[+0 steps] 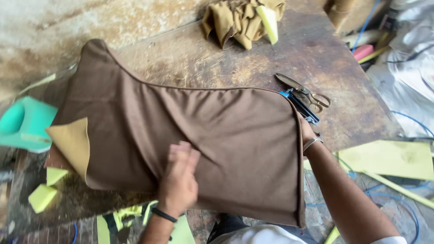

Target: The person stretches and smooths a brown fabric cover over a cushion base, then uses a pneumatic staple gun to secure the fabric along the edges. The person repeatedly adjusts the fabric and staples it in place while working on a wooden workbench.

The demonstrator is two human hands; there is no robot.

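Pressing flat on a brown fabric cover (181, 131), the left hand (178, 180) lies open, fingers spread, on the cloth's lower middle, where a diagonal crease runs past the fingertips. The cover spreads across most of a worn wooden table (253, 63), its near edge overhanging the table's front and its right edge falling in a straight seam. The right hand (306, 132) is tucked behind that seam, mostly hidden; whether it is open or closed cannot be told, though a metal bracelet (313, 143) shows at the wrist. Just beyond it lie scissors (304, 92) beside a blue-and-black tool (300, 106). At the cover's left corner a tan flap (72, 144) is turned back, near a teal foam block (22, 124) and yellow foam scraps (43, 194) at the table's edge. A bundle of tan cloth (237, 20) sits at the far edge, leaving bare tabletop between it and the cover.
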